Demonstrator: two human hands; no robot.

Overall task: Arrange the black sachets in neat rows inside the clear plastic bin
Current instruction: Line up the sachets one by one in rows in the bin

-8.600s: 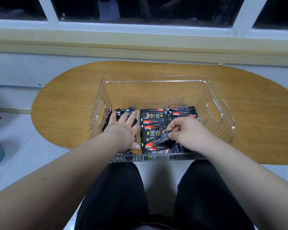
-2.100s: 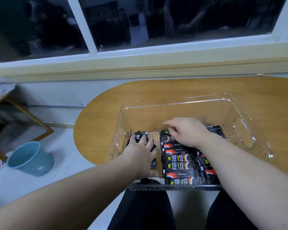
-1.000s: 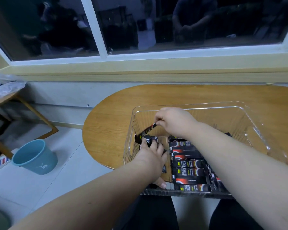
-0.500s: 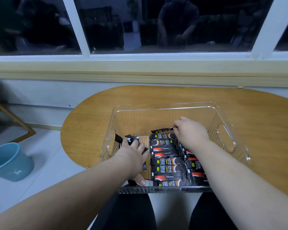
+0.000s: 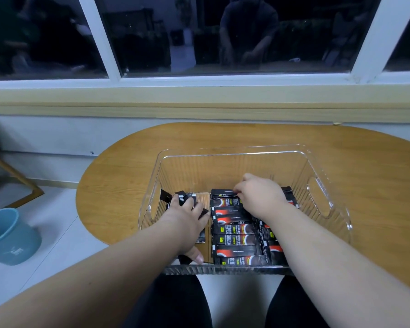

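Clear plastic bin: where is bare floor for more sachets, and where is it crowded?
Free: the bin floor between the far wall and the sachet rows; also a narrow strip beside the handle wall. Crowded: near middle, where the right hand pinches the far sachet; near left, where the left hand grips loose sachets.

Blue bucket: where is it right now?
In the head view, the blue bucket stands on the floor at the far left edge, apart from the wooden table that carries the clear plastic bin.
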